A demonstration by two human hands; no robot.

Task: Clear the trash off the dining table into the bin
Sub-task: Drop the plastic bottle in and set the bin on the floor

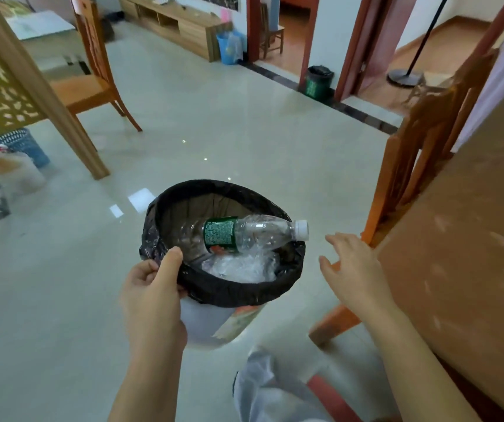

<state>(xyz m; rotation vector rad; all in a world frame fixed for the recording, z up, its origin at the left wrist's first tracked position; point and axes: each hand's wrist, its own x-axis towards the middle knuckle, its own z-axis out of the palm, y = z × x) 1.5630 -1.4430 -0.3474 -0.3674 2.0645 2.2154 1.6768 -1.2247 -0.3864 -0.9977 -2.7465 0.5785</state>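
Note:
A small white bin point(208, 324) lined with a black bag point(238, 292) is tilted toward me above the floor. My left hand point(153, 296) grips its near left rim, thumb hooked over the bag's edge. Inside lies a clear plastic bottle point(253, 233) with a green label and white cap, its neck resting on the right rim, on top of crumpled clear plastic point(241, 266). My right hand point(354, 263) hovers open just right of the bin, fingers spread, holding nothing. The brown dining table point(470, 239) fills the right side.
An orange wooden chair point(412, 178) stands between the bin and the table. Another chair point(92, 83) and a wooden table leg point(46, 95) stand at the left, with a blue basket point(23, 144) beneath. A green bin point(317, 82) sits by the far doorway. Pale tiled floor lies around.

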